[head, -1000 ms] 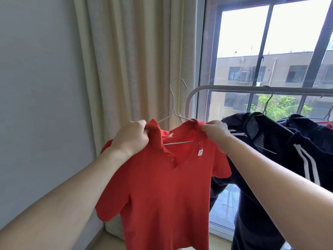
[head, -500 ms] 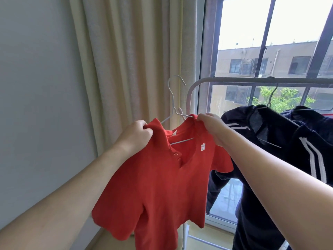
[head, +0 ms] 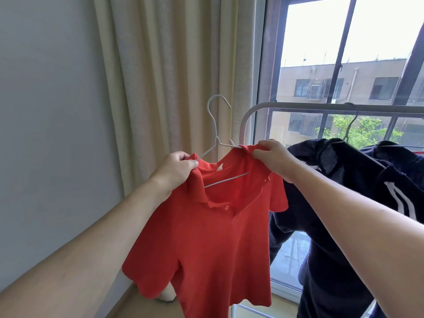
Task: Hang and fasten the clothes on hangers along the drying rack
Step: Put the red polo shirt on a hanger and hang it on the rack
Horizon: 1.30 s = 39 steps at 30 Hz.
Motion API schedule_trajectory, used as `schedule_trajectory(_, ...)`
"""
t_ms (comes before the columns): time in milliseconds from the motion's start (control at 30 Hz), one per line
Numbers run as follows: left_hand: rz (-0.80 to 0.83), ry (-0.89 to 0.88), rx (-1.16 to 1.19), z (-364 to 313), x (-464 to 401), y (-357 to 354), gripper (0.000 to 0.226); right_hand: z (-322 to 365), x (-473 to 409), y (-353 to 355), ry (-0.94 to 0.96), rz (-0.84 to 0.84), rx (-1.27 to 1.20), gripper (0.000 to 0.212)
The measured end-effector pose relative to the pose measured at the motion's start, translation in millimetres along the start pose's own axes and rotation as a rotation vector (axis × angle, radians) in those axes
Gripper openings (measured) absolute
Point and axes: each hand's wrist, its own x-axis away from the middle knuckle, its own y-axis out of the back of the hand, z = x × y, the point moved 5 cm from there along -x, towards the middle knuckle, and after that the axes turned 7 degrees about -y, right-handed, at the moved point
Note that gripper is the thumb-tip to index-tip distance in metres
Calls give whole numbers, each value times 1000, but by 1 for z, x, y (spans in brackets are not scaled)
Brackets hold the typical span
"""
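1. Two bare forearms reach forward from the lower corners of the view; both end at one red polo shirt [head: 206, 237], taken here as the landmark.
2. Left hand [head: 174, 167]: fingers curled, pinching the shirt's left collar and shoulder edge where the hanger arm passes beneath.
3. Right hand [head: 273, 157]: fingers curled, pinching the shirt's right collar edge at the hanger's other arm.
4. The red polo shirt, one item, sits on one white wire hanger [head: 216, 134] and is held in the air. One button is visible at the open placket. Its body and two short sleeves hang freely below both hands.
5. The hanger's hook stands above the shirt collar, clear of any rail. Its lower bar shows through the open neck.
6. Drying rack [head: 321, 106]: one grey rail with a curved corner, behind and to the right of the shirt, just past the right hand.
7. Dark navy garments [head: 344, 203] hang on the rail right of the shirt; at least two, one with white stripes. One thin hanger hook [head: 350, 127] is visible over the rail.
8. Behind the shirt: one cream curtain [head: 172, 76], a grey wall to its left, a window [head: 344, 53] to its right.
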Motion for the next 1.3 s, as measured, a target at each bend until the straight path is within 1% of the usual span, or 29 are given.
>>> schedule_trajectory(33, -4, -25, 1, -1, -1, -1, 11, 2, 1, 1, 13, -13, -25, 23)
schedule_trajectory(100, -10, -68, -23, -3, -2, -3, 11, 4, 3, -2, 11, 2, -107, 27)
schedule_trajectory(200, -36, -89, -103, -8, -4, -8, 11, 2, 4, -10, -31, 111, -198, 11)
schedule_trajectory(267, -8, -59, -149, -12, -2, -11, 7, -5, 2, -12, -60, 137, -140, 12)
schedule_trajectory(300, 42, -26, -163, -15, 0, -13, 5, -7, 1, -13, -62, 139, -108, 17)
schedule_trajectory(367, 224, 53, -182, -18, 6, -17, 14, -9, -2, -13, -30, 114, -64, 25)
schedule_trajectory(400, 309, 59, -209, -19, 9, -18, 17, -10, -4, -13, -4, 86, -40, 26)
schedule_trajectory(433, 354, 31, -257, -21, 9, -18, 18, -9, -4, -14, 18, 63, -26, 25)
schedule_trajectory(467, 359, -20, -316, -23, 8, -18, 16, -8, -5, -14, 35, 48, -30, 24)
schedule_trajectory(500, 337, -80, -379, -25, 5, -17, 13, -6, -5, -16, 54, 42, -44, 24)
schedule_trajectory(600, 256, -213, -497, -28, -1, -19, 19, 3, 0, -22, 91, 53, -62, 20)
schedule_trajectory(667, 219, -241, -478, -28, -2, -24, 22, 8, 4, -27, 96, 95, -75, 24)
schedule_trajectory(733, 143, -266, -440, -28, -3, -27, 26, 9, 5, -30, 85, 116, -113, 32)
schedule_trajectory(767, 100, -281, -433, -28, -4, -28, 28, 9, 5, -30, 77, 110, -121, 33)
schedule_trajectory(833, 41, -294, -419, -27, -7, -31, 30, 7, 1, -31, 66, 81, -95, 27)
schedule_trajectory(900, 14, -278, -358, -27, -10, -36, 28, 2, -6, -29, 52, 64, -53, 24)
schedule_trajectory(1000, 2, -219, -230, -30, -16, -47, 26, -11, -13, -21, -25, 54, -56, 33)
schedule_trajectory(1133, 40, -134, -87, -34, -25, -72, 19, -34, -27, -10, -103, 62, -207, 20)
schedule_trajectory(1200, 55, -95, -57, -35, -29, -89, 13, -47, -38, -5, -150, 57, -290, 14)
schedule_trajectory(1233, 57, -84, -60, -37, -30, -95, 13, -52, -44, -2, -176, 52, -316, 12)
schedule_trajectory(1300, 59, -69, -74, -36, -36, -108, 15, -61, -57, 4, -211, 54, -346, 15)
